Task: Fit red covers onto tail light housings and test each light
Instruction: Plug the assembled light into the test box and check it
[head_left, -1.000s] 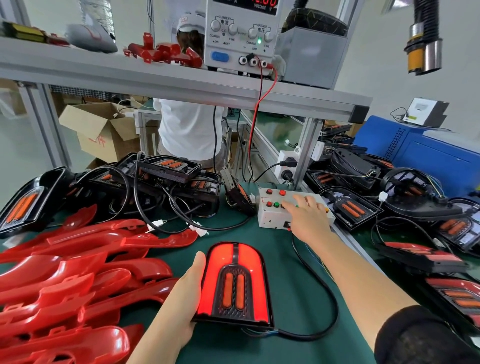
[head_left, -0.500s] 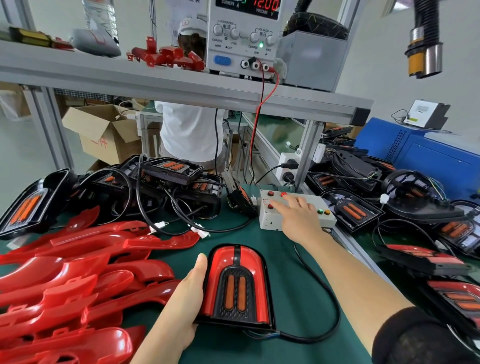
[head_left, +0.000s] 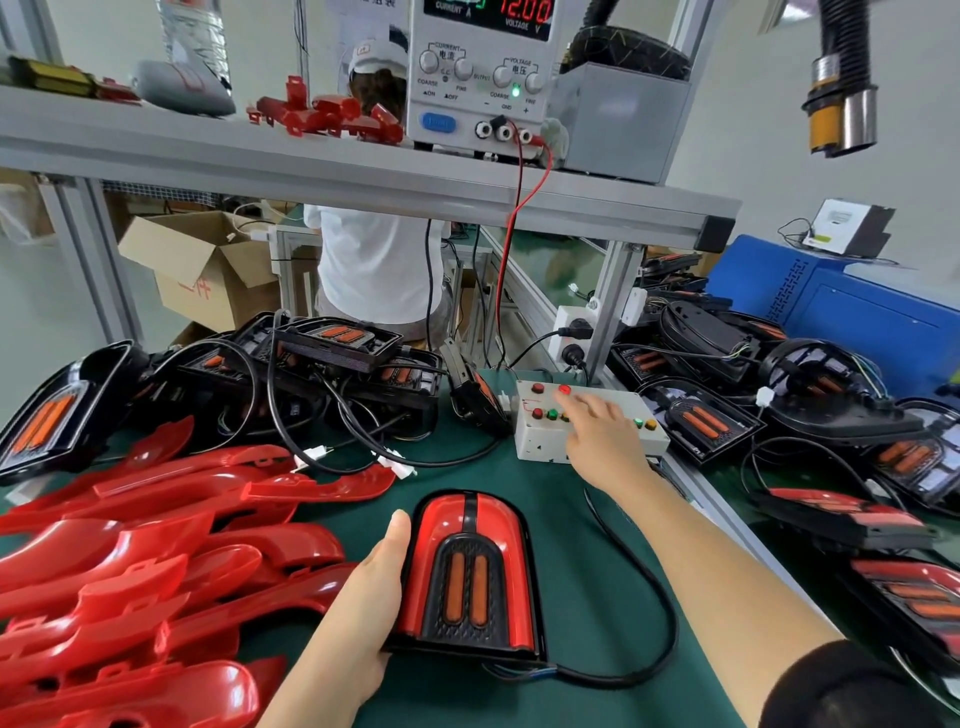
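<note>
The light (head_left: 467, 571) lies face up on the mat (head_left: 597, 587). The left hand (head_left: 358, 597) grips its left edge, thumb along the side, fingers hidden beneath. The right hand (head_left: 597, 441) sets straight fingers on the box (head_left: 535, 447). The light is probably a stiff, glossy, slippery shell, best held by its side rims, not the cable (head_left: 674, 623).

Bright, even light fills the scene. White glare streaks the glossy red covers (head_left: 130, 545) left of the tail light (head_left: 467, 571); shadows beside it are faint. Beyond it the shelf (head_left: 311, 171) bows with wide-angle distortion, and the far corners are soft.
</note>
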